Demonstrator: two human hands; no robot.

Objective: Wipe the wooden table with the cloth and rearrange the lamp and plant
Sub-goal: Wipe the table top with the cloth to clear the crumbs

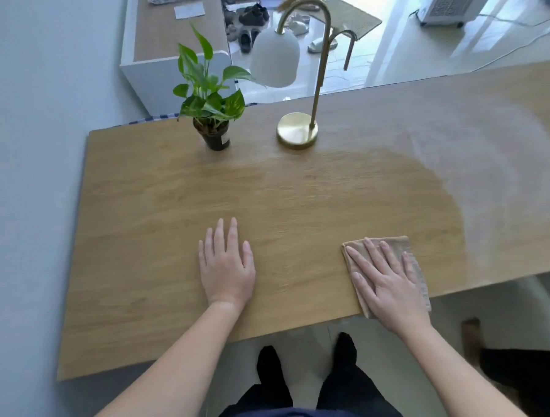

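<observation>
Legs (338,380): dark trousers and dark feet are seen on the floor below the table's near edge, under a blue garment.
Left hand (226,269): it is laid palm down on bare wood near the front edge. Fingers are straight and slightly spread, and nothing is held.
Right hand (387,284): it is pressed flat on the cloth. Fingers are straight and fanned, and the fabric is not gripped.
Cloth (396,241): a beige piece, folded to a rough rectangle, is spread flat at the table's near edge, well apart from the left hand. Most of it is covered by the right hand, with only its far edge and right side left showing.
Table (171,219): light oak-grained wood is shown, and its right part is washed pale in a broad curved patch.
Plant (209,103): green leaves, some flecked yellow, are carried upright in a small dark pot (214,138) with a white label, near the far edge.
Lamp (297,131): a round brass base is set just right of the plant, not touching it. A thin brass stem is arched over, and a white dome shade is hung toward the leaves.
Background: a white cabinet (167,43) and scattered shoes (251,19) are seen beyond the table.
</observation>
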